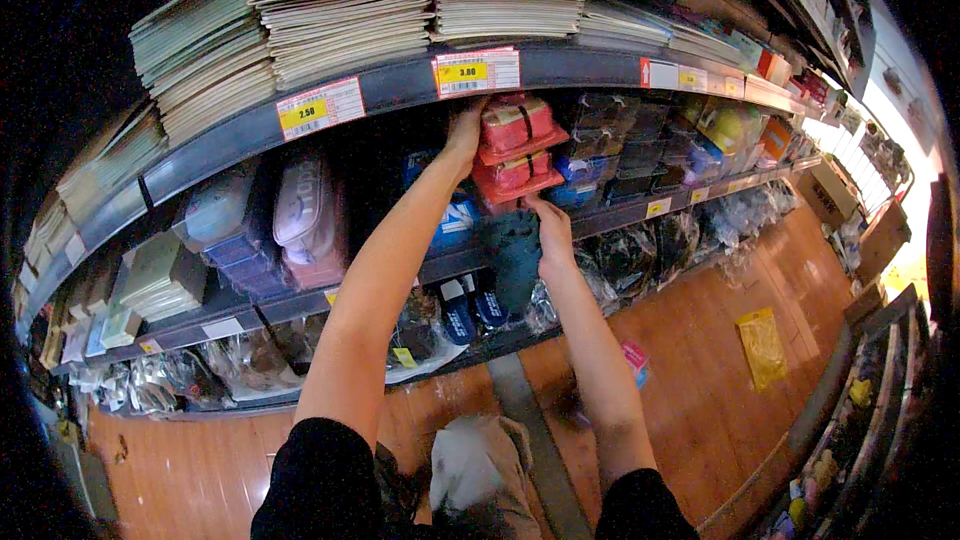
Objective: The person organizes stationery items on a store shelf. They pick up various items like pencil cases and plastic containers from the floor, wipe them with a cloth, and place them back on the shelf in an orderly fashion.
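Note:
My left hand [466, 129] grips the upper left side of a stack of red packages [517, 142] with pale contents and a dark band, just under the upper shelf's edge. From below, my right hand [553, 229] holds the stack's lower end, beside a dark, flat item [511, 259] that hangs or stands under the packages; what it is I cannot tell. The fingertips of both hands are partly hidden. Blue packages [454, 221] lie left of the stack, and dark and blue packed goods [581, 176] stand close on its right.
Stacks of notebooks or thin books [349, 26] fill the upper shelf [397, 101], which bears price tags. Pencil cases [304, 214] stand on the middle shelf. Slippers [457, 311] and bagged goods are on the bottom one. A yellow packet [763, 349] lies on the wooden floor.

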The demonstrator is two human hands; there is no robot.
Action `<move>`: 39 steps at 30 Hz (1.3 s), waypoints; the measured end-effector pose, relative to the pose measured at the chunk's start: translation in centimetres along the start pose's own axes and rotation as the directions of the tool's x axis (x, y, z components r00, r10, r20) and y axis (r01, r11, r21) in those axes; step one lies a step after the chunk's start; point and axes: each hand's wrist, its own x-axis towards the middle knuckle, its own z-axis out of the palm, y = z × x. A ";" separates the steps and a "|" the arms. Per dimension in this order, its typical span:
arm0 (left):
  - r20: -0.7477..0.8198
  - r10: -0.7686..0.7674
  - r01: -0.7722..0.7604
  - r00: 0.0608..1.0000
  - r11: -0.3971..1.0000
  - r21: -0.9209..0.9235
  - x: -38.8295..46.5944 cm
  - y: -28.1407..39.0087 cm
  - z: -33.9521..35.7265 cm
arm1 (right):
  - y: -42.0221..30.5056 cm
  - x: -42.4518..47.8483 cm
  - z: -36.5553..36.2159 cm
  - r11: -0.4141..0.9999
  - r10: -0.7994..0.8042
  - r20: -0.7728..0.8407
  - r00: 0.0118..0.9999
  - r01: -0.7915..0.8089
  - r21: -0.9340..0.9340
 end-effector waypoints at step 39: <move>-0.318 -0.176 0.215 0.932 0.972 0.094 -7.7 0.0 -1.8 | -1.5 1.6 -0.5 0.974 0.189 0.137 0.972 -0.204 0.101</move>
